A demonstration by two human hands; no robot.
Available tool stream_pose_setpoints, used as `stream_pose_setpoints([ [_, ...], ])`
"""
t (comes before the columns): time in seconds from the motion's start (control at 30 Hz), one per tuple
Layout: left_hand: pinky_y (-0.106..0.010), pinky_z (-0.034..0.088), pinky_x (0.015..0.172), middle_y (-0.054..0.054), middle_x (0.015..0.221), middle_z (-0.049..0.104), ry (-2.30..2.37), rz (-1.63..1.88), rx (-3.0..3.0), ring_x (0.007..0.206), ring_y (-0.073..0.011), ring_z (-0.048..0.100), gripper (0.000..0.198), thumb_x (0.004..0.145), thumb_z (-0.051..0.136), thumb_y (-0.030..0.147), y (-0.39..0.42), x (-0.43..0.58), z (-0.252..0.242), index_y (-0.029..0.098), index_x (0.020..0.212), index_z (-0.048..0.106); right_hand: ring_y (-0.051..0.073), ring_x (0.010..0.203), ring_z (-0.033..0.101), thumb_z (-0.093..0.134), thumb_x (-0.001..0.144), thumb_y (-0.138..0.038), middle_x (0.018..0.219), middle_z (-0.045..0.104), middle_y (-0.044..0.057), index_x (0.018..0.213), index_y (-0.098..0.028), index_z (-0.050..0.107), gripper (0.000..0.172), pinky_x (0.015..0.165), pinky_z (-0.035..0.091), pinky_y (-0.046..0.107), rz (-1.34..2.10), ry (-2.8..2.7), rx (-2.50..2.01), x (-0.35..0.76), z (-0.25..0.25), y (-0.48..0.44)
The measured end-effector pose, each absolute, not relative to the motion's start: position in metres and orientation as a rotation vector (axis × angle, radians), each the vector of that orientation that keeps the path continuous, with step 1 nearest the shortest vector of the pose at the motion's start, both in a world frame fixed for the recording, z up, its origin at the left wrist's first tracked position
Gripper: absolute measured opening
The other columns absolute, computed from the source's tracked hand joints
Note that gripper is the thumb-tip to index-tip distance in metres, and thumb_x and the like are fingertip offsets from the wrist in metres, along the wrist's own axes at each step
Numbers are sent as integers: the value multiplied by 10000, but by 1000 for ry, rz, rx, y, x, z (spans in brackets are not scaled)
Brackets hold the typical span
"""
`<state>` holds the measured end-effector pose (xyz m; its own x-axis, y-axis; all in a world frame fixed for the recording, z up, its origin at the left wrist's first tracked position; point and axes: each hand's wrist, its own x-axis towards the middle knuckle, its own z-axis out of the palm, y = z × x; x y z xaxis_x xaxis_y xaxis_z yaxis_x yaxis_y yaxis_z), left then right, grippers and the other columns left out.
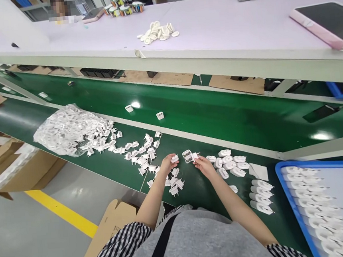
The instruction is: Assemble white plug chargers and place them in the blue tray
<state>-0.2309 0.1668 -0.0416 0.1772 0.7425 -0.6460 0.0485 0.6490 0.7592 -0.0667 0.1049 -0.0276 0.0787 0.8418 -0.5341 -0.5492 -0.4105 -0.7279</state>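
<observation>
My left hand (166, 165) is closed around a small white plug piece (174, 159) above the green bench. Just to its right, my right hand (204, 166) pinches another white plug piece (195, 156), whose metal pins point right. Between the hands are two white charger housings (187, 154), with their open ends and dark insides facing up. Whether the right hand's plug piece touches the nearer housing, I cannot tell. Loose white plug pieces (173, 182) lie beneath and beside my left forearm. Several closed white chargers (229, 165) are grouped right of my right hand.
A clear bag (66, 129) spills plug pieces at left. Two housings (160, 115) sit on the green belt behind. At right are a row of chargers (260, 196) and a blue-rimmed tray (292, 210) of chargers. White discs (158, 31) lie on the shelf above; cartons (21, 165) stand left.
</observation>
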Motion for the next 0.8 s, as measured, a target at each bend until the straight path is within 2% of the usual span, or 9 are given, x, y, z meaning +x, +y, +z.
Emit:
stream_pose_setpoints([
  [0.13,-225,454,620,-28,698,572,1298,631,604,654,-107,553,152,731,390,225,167,-220,-42,166,820,498,93,552,520,627,498,-248,609,552,-21,607,-190,494,181,471,388,206,1604,-325,-1200,-60,-16,121],
  [0.27,-206,446,648,-3,611,538,1181,728,486,609,-77,532,18,666,474,161,162,-217,-42,149,675,483,104,585,522,596,511,-274,637,552,-22,622,-199,467,186,498,383,220,1582,-347,-1254,-59,-16,128],
  [0.37,-166,434,589,42,529,484,1162,774,467,508,-40,492,92,600,536,115,157,-216,-44,147,628,455,97,590,494,554,527,-275,601,515,-41,614,-198,459,150,521,365,216,1405,-515,-1448,-61,-20,130],
  [0.43,-165,424,534,58,479,444,1221,786,457,444,-33,457,101,612,543,174,155,-215,-46,146,630,448,90,549,460,528,530,-264,546,473,-57,586,-197,441,123,509,342,213,1267,-657,-1599,-62,-24,132],
  [0.53,-186,402,462,51,442,418,1324,778,424,387,-43,423,208,691,447,338,156,-212,-47,139,630,449,78,475,401,490,522,-229,488,412,-79,589,-204,411,107,469,303,206,1124,-796,-1725,-62,-29,137],
  [0.6,-191,392,450,33,472,454,1342,781,435,389,-47,428,255,718,390,375,157,-210,-46,136,649,450,70,426,365,469,514,-210,457,389,-93,632,-211,411,131,430,274,199,1142,-823,-1708,-62,-30,139],
  [0.67,-189,401,486,10,570,521,1321,807,515,447,-51,471,205,711,417,342,159,-208,-44,141,703,451,63,368,320,448,523,-214,405,354,-105,671,-216,418,151,383,229,191,1249,-802,-1635,-60,-29,139],
  [0.8,-218,411,656,-18,794,577,1314,827,851,698,-91,540,144,682,474,238,163,-202,-44,161,801,451,43,286,201,420,563,-258,310,251,-127,719,-214,440,163,328,133,179,1384,-642,-1452,-58,-25,131],
])
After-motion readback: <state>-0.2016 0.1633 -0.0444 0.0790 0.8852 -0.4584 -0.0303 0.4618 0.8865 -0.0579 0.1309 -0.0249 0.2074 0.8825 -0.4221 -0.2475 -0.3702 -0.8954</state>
